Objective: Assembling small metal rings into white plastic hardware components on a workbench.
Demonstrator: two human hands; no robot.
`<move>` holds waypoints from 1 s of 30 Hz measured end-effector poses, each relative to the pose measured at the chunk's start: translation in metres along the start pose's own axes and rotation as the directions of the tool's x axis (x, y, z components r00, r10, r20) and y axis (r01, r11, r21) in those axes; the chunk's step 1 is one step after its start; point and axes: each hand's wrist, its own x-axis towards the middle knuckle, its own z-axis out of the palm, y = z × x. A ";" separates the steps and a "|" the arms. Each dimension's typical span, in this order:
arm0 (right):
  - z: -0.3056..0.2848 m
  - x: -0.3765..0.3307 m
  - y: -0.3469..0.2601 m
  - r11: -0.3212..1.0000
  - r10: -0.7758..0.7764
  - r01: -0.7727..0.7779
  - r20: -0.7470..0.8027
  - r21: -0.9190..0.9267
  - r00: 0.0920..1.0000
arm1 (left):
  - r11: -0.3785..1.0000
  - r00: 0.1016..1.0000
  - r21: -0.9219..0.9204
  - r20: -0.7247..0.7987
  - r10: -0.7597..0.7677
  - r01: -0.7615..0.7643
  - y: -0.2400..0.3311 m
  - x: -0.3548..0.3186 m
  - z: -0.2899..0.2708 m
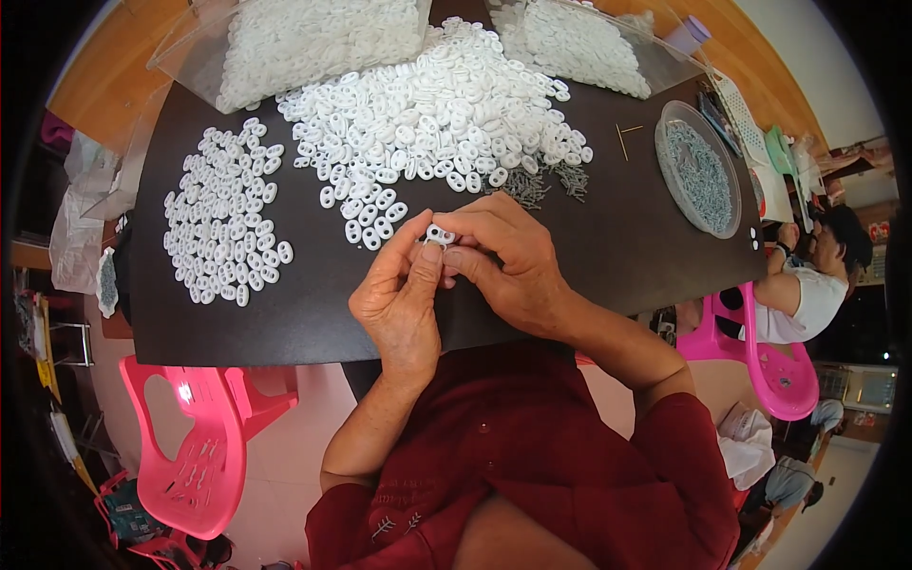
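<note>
Head view: left hand (394, 290) and right hand (508, 256) together pinch one white, oval, two-holed plastic piece (439, 234) above the dark tabletop (608, 247). Beyond them sit two heaps of similar white pieces (408, 123), two clear plastic bins (193, 68), and one round, clear dish (719, 230) of grey screws (701, 171).

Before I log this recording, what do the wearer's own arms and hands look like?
The left hand and right hand are bare, without gloves. The left forearm and right forearm are uncovered, and no watch or bracelet shows at either wrist. The left sleeve and right sleeve are short, plain and dark red.
</note>
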 end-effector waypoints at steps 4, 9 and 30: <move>0.004 -0.001 -0.003 1.000 0.008 -0.008 -0.015 -0.004 1.000 | 0.998 0.998 -0.056 -0.043 -0.038 0.035 0.006 0.001 0.006; 0.009 -0.002 -0.003 0.990 -0.109 0.098 -0.115 -0.101 0.987 | 0.996 0.998 -0.081 -0.053 -0.043 0.039 0.010 0.001 0.006; 0.008 -0.003 -0.002 0.984 -0.134 0.116 -0.128 -0.135 0.983 | 1.000 0.999 0.007 -0.024 -0.025 0.025 0.004 0.000 -0.003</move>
